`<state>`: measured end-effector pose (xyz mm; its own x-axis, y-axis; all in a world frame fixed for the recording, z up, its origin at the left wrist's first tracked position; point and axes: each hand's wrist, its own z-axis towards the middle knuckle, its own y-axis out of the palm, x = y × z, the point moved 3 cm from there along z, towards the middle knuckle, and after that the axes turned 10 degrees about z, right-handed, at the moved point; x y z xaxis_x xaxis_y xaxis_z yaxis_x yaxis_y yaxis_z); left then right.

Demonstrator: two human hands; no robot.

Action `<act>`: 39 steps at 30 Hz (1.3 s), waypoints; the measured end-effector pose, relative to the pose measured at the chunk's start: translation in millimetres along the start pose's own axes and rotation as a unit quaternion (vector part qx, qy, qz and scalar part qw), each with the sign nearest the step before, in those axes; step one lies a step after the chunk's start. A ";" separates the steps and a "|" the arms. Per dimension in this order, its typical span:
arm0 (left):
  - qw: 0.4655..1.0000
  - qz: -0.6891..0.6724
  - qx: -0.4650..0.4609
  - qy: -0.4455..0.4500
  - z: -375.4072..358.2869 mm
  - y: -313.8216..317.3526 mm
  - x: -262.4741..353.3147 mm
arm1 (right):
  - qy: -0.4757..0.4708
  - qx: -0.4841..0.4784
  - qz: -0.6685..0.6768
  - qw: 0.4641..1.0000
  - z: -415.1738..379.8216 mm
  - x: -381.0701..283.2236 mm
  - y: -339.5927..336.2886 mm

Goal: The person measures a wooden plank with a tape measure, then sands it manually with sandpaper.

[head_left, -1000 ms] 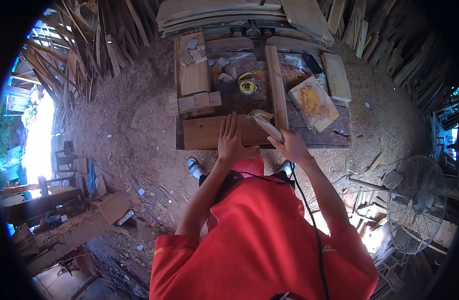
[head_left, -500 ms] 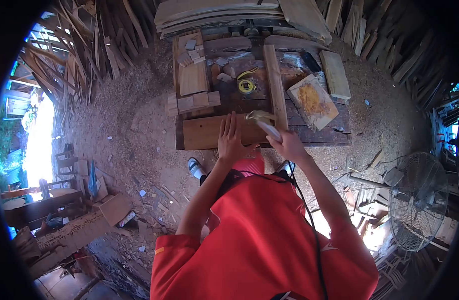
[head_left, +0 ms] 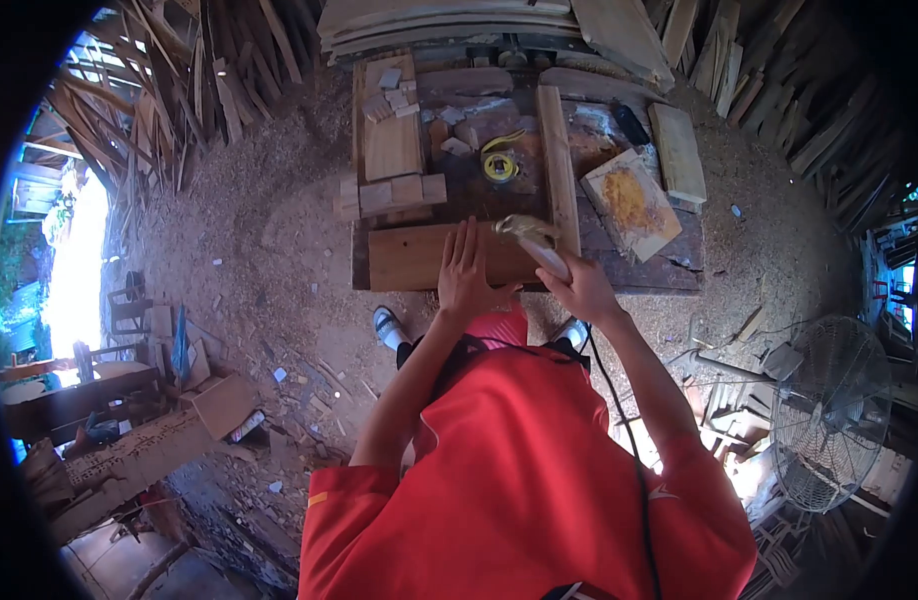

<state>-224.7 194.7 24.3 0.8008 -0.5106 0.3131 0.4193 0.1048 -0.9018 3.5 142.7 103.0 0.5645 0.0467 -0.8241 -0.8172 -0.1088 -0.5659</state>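
So the hammer is in the right hand, fingers wrapped around the handle, head pointing away from the body and a bit to the left. That head sits over the far edge of the brown board, just right of the left hand's fingertips. Can't tell from up here if it's actually touching the wood. The left hand is laid flat on the board, fingers straight and close together, thumb stuck out toward the hammer side.

Material-wise, the board is a smooth, flat rectangle with one small dark spot near its left end. The hammer has a shiny, curved, yellowish metal head and a pale handle. The workbench is dark, rough, worn timber. A long squared wood strip runs away from the person, its near end close beside the hammer. Past the board there's a coiled yellow tape measure, plus small wood blocks piled on the left and a square panel with an orange-brown stain on the right.

The board's long side runs along the bench's near edge, right by the person's waist. Elbow room looks decent: there's dark bare benchtop between board and tape measure, and another bare patch right of the right hand.
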 end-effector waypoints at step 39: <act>1.000 0.007 0.009 0.000 0.9 1.1 0.7 | -0.013 0.028 -0.051 0.998 9.8 13.8 -10.3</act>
<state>-223.3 195.2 23.8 0.8062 -0.5098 0.3004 0.4163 0.1278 -0.9002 18.6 154.2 97.2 0.6428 0.0813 -0.7617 -0.7611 -0.0456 -0.6471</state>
